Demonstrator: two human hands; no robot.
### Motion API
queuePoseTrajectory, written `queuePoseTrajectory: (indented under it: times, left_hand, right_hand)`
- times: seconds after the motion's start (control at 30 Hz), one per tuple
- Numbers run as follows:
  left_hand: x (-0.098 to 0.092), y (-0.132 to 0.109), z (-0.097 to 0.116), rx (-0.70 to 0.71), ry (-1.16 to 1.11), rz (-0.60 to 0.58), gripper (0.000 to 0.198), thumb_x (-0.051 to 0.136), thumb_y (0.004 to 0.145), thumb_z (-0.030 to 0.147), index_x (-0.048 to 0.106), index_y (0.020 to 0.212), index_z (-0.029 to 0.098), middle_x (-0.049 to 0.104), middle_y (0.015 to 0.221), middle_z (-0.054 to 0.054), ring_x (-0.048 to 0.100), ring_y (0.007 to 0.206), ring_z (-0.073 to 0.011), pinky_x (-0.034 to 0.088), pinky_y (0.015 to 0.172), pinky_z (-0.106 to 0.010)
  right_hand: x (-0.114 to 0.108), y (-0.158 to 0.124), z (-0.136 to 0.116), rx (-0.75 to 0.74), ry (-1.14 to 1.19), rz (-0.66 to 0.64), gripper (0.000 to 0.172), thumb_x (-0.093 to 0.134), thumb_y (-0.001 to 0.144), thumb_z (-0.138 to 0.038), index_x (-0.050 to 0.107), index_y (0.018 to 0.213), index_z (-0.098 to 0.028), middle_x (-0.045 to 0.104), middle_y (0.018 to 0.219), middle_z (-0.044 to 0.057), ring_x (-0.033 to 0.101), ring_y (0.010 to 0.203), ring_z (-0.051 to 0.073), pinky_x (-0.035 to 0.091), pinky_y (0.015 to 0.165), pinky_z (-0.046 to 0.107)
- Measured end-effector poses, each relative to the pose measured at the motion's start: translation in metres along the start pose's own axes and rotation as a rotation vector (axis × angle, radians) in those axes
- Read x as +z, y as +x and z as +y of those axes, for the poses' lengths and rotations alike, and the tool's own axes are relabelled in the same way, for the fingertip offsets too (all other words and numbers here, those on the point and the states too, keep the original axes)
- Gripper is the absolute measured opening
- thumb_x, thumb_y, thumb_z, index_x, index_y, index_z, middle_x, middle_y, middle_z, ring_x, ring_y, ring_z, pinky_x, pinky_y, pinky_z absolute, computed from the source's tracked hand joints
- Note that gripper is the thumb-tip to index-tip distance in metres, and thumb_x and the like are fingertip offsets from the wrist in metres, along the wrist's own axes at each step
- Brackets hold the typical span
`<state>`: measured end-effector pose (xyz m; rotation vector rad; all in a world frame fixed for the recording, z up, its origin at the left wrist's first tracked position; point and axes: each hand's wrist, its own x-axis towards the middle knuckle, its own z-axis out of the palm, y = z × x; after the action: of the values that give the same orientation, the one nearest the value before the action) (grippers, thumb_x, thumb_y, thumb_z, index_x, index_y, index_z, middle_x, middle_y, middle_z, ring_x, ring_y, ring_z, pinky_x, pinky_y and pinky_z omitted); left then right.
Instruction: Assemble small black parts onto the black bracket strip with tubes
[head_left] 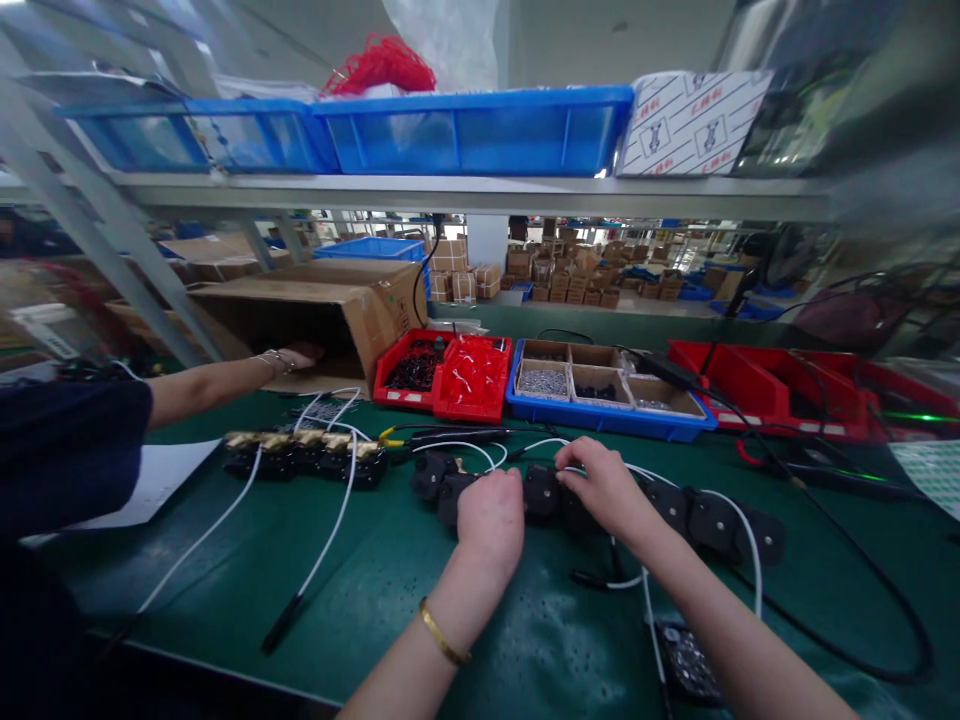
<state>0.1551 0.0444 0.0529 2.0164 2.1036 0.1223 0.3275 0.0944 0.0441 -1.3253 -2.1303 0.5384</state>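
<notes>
My left hand (pixel 491 515), with a gold bangle at the wrist, is closed over a row of black box-shaped parts (pixel 429 477). Whatever its fingers grip is hidden behind the hand. Just to the right, my right hand (pixel 604 485) has thumb and index finger curled close together above a black part (pixel 541 490). A white cable (pixel 551 443) passes by its fingertips, and I cannot make out what is pinched. More black parts (pixel 712 522) with white cables continue to the right, partly behind my right forearm.
A co-worker's hand (pixel 300 355) reaches into an open cardboard box (pixel 379 320). Brass-topped black parts (pixel 300 455) with white cables lie left. Behind are red bins (pixel 469 405) and a blue tray (pixel 607 425) of small hardware. A shelf (pixel 480 190) spans above; a black cable (pixel 862 540) loops at right.
</notes>
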Motion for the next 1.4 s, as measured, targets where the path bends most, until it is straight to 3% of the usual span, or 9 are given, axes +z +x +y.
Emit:
queuePoseTrajectory:
  times: [0.2,0.4,0.63,0.73,0.83,0.9,1.1,1.4]
  left_hand:
    - [-0.002,-0.006,0.002,-0.041,-0.039,0.022,0.024,0.058,0.091,0.011,0.067,0.113,0.013,0.074,0.104,-0.017,0.073,0.099,-0.0347,0.057,0.083,-0.046]
    - [0.03,-0.029,0.02,-0.165,-0.247,0.072,0.042,0.063,0.093,0.025,0.059,0.134,0.017,0.075,0.108,-0.016,0.073,0.096,-0.0342,0.057,0.081,-0.044]
    - [0.058,-0.031,0.02,-0.206,-0.571,0.139,0.04,0.072,0.088,0.027,0.061,0.126,0.02,0.075,0.104,-0.009,0.071,0.097,-0.0262,0.052,0.083,-0.033]
    - [0.059,-0.022,0.013,-0.185,-0.687,0.143,0.064,0.078,0.081,0.023,0.053,0.139,0.021,0.074,0.101,-0.006,0.07,0.094,-0.023,0.05,0.082,-0.03]
    - [0.058,-0.014,0.009,-0.111,-0.775,0.129,0.09,0.081,0.075,0.014,0.039,0.153,0.032,0.073,0.099,0.0,0.07,0.093,-0.0189,0.049,0.086,-0.027]
    - [0.058,-0.012,0.008,-0.073,-0.818,0.122,0.089,0.08,0.075,0.011,0.042,0.152,0.036,0.073,0.096,0.002,0.069,0.092,-0.0172,0.049,0.088,-0.026]
    - [0.066,-0.012,0.012,-0.093,-0.902,0.142,0.082,0.075,0.077,0.01,0.045,0.15,0.031,0.072,0.094,0.0,0.067,0.087,-0.0173,0.05,0.087,-0.028]
    - [0.069,-0.012,0.008,-0.031,-0.992,0.181,0.067,0.074,0.076,0.013,0.056,0.137,0.034,0.07,0.085,0.007,0.06,0.071,-0.0121,0.047,0.073,-0.021]
  right_hand:
    - [0.0,-0.002,-0.001,-0.008,0.065,-0.033,0.01,0.059,0.085,-0.015,0.058,0.083,-0.025,0.068,0.083,-0.002,0.064,0.082,0.02,0.045,0.077,0.032]
    - [0.007,0.012,0.004,-0.004,0.086,-0.07,0.01,0.059,0.084,-0.016,0.063,0.085,-0.025,0.07,0.085,0.0,0.065,0.083,0.02,0.047,0.079,0.033]
    - [0.009,0.014,0.01,-0.051,0.064,-0.158,0.013,0.063,0.082,-0.013,0.069,0.084,-0.024,0.068,0.089,0.001,0.064,0.088,0.021,0.048,0.082,0.034]
    - [0.005,0.011,0.009,-0.077,0.061,-0.176,0.012,0.063,0.084,-0.013,0.069,0.083,-0.023,0.066,0.09,0.002,0.064,0.089,0.02,0.048,0.082,0.034]
    - [0.004,0.009,0.006,-0.099,0.057,-0.183,0.012,0.062,0.086,-0.014,0.069,0.083,-0.023,0.066,0.091,0.002,0.063,0.09,0.021,0.048,0.082,0.034]
    - [0.006,0.006,0.005,-0.113,0.054,-0.188,0.012,0.062,0.087,-0.015,0.069,0.084,-0.023,0.066,0.09,0.002,0.063,0.09,0.021,0.049,0.081,0.034]
    - [0.02,0.002,0.0,-0.172,0.021,-0.178,0.012,0.062,0.089,-0.015,0.069,0.084,-0.023,0.065,0.09,0.003,0.062,0.091,0.022,0.049,0.083,0.036]
    - [0.029,-0.002,-0.003,-0.237,-0.06,-0.11,0.013,0.058,0.093,-0.013,0.064,0.086,-0.023,0.062,0.091,0.004,0.057,0.091,0.023,0.047,0.08,0.037]
